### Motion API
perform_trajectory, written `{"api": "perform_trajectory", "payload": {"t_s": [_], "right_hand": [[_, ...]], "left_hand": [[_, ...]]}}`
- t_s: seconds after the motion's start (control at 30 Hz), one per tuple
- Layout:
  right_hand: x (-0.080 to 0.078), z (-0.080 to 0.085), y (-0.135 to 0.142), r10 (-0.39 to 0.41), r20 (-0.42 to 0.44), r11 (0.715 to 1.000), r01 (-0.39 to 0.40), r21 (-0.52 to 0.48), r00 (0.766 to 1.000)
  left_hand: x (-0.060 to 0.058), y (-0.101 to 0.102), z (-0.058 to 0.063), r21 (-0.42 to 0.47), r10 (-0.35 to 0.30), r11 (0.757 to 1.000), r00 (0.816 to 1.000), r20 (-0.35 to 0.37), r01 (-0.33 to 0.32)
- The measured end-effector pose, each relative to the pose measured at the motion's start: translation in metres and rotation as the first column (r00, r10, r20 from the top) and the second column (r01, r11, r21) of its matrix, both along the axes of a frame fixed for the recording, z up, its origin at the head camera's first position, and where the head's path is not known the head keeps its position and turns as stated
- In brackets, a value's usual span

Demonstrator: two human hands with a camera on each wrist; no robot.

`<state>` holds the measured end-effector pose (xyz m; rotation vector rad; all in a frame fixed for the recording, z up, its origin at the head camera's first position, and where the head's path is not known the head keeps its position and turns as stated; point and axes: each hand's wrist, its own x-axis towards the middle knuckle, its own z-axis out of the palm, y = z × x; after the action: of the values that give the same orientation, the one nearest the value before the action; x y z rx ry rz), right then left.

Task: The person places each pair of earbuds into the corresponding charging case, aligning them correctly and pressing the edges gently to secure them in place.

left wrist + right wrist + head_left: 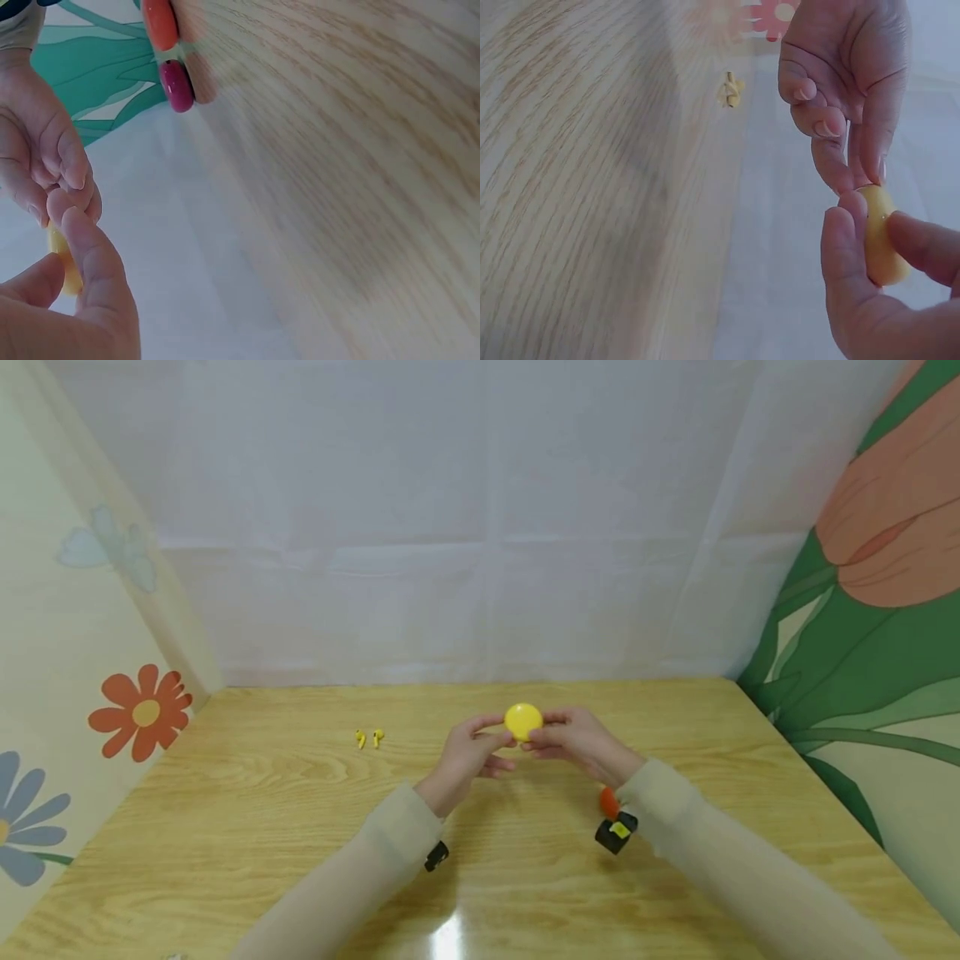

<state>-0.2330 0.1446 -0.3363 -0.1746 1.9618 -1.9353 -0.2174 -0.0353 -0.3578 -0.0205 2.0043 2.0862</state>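
Note:
A glossy, rounded yellow earbud case (pixel 523 722) is held up above the table between both hands. My left hand (pixel 467 758) pinches its left side between thumb and fingers. From the other side my right hand (pixel 576 742) grips it the same way. The case looks closed; in the right wrist view the yellow case (pixel 885 236) is seen from its narrow edge. Two yellow earbuds (pixel 361 739) lie side by side on the table, left of the left hand.
An orange-red rounded case (pixel 609 802) lies under the right wrist, partly hidden. In the left wrist view a magenta case (pixel 176 86) lies beside the orange one (pixel 160 22). White cloth (pixel 480 527) hangs behind the wooden table (pixel 262 810), with flowered panels at both sides.

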Motion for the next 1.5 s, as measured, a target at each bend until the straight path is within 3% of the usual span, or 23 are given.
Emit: {"api": "perform_trajectory", "payload": {"t_s": [0.43, 0.83, 1.03, 1.17, 1.5], "right_hand": [[0.016, 0.009, -0.002, 0.005, -0.018, 1.0, -0.005, 0.01, 1.0], [0.028, 0.011, -0.008, 0.009, -0.039, 1.0, -0.009, 0.012, 0.999], [0.031, 0.012, -0.01, 0.011, -0.041, 0.999, -0.01, 0.034, 0.999], [0.033, 0.012, -0.01, 0.037, -0.063, 0.999, -0.035, 0.032, 0.997], [0.037, 0.006, -0.012, 0.066, -0.17, 0.996, -0.056, 0.064, 0.983]], "left_hand": [[0.009, -0.008, 0.01, -0.063, -0.042, 0.997, 0.996, -0.077, 0.037], [0.011, -0.011, 0.014, -0.115, -0.028, 0.993, 0.987, -0.156, 0.01], [0.012, -0.011, 0.016, -0.109, -0.068, 0.993, 0.976, -0.207, 0.046], [0.013, -0.011, 0.016, -0.088, -0.088, 0.994, 0.97, -0.225, 0.07], [0.019, -0.01, 0.015, -0.085, -0.071, 0.995, 0.961, -0.266, 0.05]]}}
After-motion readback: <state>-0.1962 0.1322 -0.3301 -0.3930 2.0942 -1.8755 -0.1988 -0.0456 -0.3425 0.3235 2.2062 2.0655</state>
